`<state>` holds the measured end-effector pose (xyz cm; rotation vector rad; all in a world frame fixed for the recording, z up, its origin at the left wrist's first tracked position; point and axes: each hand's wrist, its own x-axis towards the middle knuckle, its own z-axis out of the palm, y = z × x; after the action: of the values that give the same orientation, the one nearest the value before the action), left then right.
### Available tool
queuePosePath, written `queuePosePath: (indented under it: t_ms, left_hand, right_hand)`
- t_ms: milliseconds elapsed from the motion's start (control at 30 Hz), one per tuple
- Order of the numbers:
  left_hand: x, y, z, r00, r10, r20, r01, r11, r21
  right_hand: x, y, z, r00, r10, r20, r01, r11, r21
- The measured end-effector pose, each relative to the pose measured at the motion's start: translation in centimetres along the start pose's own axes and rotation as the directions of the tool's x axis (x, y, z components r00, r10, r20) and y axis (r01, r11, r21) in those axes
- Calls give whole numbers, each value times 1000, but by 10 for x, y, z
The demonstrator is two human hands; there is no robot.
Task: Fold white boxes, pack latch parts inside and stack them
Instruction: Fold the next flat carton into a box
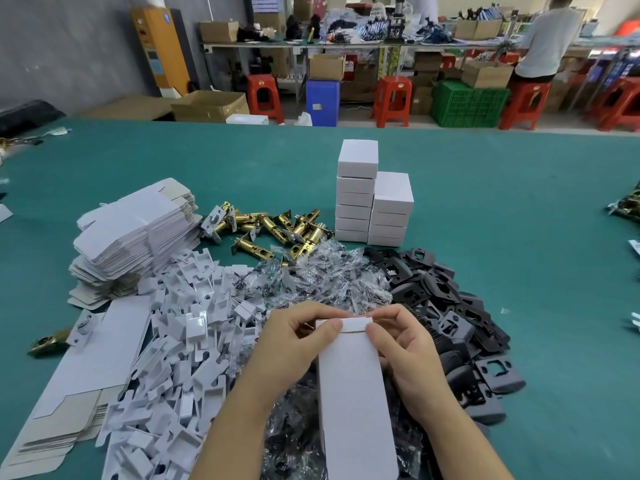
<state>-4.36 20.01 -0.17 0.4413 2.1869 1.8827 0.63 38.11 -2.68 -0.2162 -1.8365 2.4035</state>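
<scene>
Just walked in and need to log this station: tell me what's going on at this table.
A person is packing latch hardware. Both hands, the left hand and right hand, hold a folded white box upright and pinch its end flap. Finished boxes stand in two stacks on the green table. Around the hands lie flat box blanks, brass latch bolts, white inserts, bagged screws and black strike plates.
</scene>
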Motion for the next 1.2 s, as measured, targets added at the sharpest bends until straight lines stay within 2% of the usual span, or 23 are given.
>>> queuePosePath:
  t_ms: [233,367,467,667,1200]
  left_hand:
    - [-1,-1,5,998,-2,68,-3,997,78]
    - [1,-1,4,995,28,-101,-28,1000,6]
    - [0,2,0,987,-6,-163,-8,996,-86]
    - [-2,3,-5,991,-118,55,121,991,-54]
    - [0,5,-18,978,-148,143,157,986,-51]
  right_hand:
    - [-2,-1,-1,999,-38,24,40,997,-64]
    - [0,-3,0,993,39,113,-40,999,6]
    - [-2,-6,0,985,59,162,-53,998,-43]
    - [-4,-8,1,978,81,191,-77,997,-29]
    - [-4,-9,-1,959,123,255,-117,992,-36]
